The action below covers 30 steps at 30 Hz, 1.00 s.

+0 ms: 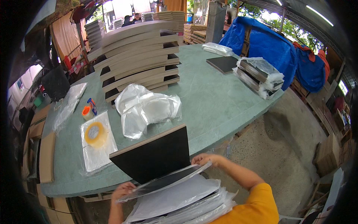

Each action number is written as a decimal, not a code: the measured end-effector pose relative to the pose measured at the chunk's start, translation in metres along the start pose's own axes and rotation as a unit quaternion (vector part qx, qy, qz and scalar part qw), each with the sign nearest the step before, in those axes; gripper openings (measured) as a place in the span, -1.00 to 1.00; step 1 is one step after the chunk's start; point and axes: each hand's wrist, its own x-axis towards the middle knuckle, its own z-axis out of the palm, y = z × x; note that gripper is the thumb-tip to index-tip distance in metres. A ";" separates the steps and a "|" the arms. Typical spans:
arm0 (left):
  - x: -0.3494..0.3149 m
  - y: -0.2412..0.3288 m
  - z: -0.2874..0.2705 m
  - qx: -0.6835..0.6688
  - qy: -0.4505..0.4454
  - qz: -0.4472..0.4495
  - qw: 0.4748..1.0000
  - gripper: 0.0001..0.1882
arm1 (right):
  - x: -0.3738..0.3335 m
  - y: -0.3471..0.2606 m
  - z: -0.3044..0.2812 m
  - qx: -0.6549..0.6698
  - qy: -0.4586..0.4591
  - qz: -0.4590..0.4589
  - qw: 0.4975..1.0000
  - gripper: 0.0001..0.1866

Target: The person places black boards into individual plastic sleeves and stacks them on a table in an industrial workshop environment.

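My left hand (125, 189) pinches the left end of a clear plastic bag (169, 182). My right hand (201, 159) grips its other end, so the edge is stretched between them. Just beyond the bag, a black panel (156, 155) with a pale edge stands tilted upright at the table's near side. Its lower edge is hidden behind the plastic, and I cannot tell whether it is inside the bag. Close to my body, under the bag, lies a pile of plastic-wrapped panels (175, 199).
The green table (212, 108) holds a tall stack of panels (140, 56), crumpled plastic (145, 108), flat plastic bags (95, 155) under a tape roll (91, 134), and an orange tape dispenser (87, 112). Wrapped panels (259, 76) sit far right, beside a blue tarp (270, 48).
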 end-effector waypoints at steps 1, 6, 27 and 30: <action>0.017 -0.034 -0.010 -0.103 0.010 -0.025 0.994 -0.75 | 0.021 0.059 -0.032 -0.013 0.025 0.053 0.998 -0.84; 0.043 -0.061 0.034 -0.160 0.169 -0.041 0.972 -0.86 | 0.075 0.171 -0.031 -0.332 0.483 0.123 0.801 -0.78; 0.046 0.071 0.114 0.645 -0.269 -0.042 0.714 -0.55 | 0.066 0.072 0.047 -0.387 -0.175 0.132 0.896 -0.21; 0.052 0.202 0.205 0.585 -0.139 0.244 0.761 -0.78 | 0.064 0.077 0.047 -0.396 -0.126 0.147 0.898 -0.18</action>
